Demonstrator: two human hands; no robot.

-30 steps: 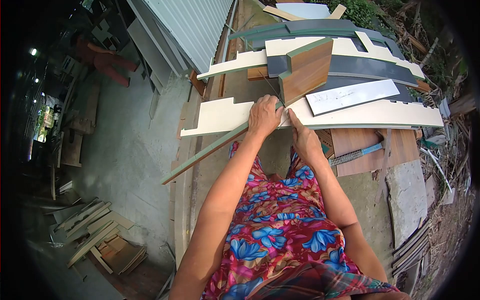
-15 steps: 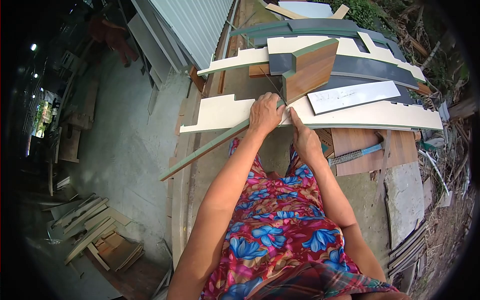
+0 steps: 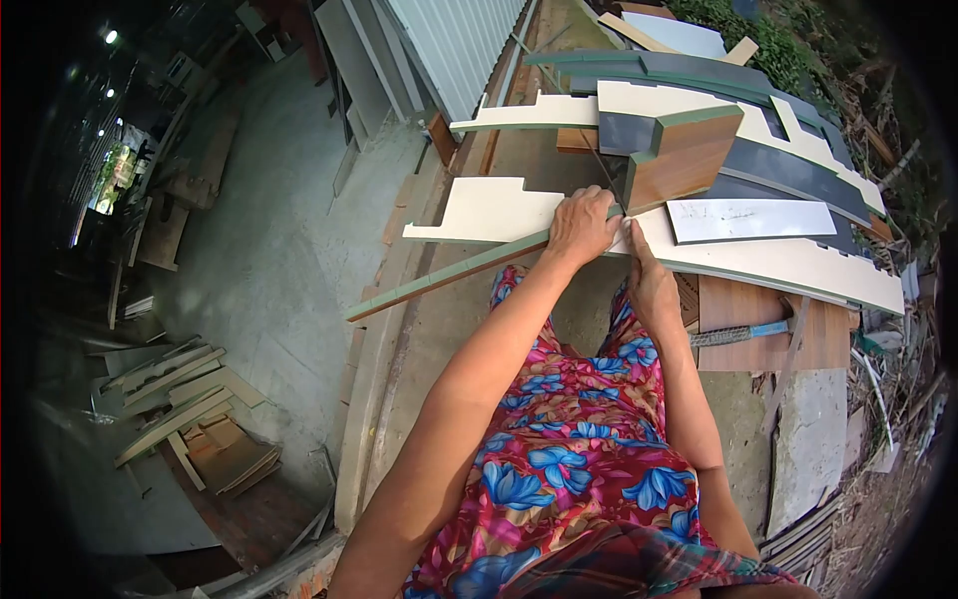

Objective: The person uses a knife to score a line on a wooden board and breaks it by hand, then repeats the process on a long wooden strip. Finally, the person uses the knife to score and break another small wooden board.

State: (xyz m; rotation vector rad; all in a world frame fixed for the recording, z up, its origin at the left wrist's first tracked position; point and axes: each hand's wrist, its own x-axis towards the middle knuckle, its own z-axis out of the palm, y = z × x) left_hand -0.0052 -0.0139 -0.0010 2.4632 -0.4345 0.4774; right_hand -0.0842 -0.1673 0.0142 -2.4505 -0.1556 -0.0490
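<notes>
My left hand (image 3: 585, 226) is closed round the upper end of a long green-edged board piece (image 3: 454, 270), which slants down to the left. My right hand (image 3: 650, 280) is beside it, index finger stretched toward the tip of the piece; its other fingers are curled, and what they may hold is too small to tell. Just beyond both hands stands a brown wood-grain board (image 3: 684, 160) with a green edge. A white rectangular strip (image 3: 750, 220) lies to the right, on a cream notched board (image 3: 798, 263).
A hammer (image 3: 743, 333) lies on a brown panel (image 3: 828, 344) at the right. More notched boards (image 3: 549, 110) lie further back. Offcuts (image 3: 190, 399) are piled on the floor at lower left. Part of a person (image 3: 304, 30) shows at the upper left.
The view has shifted, so the boards and hands appear further right and slightly lower. Both hands keep about the same place at the end of the green-edged piece.
</notes>
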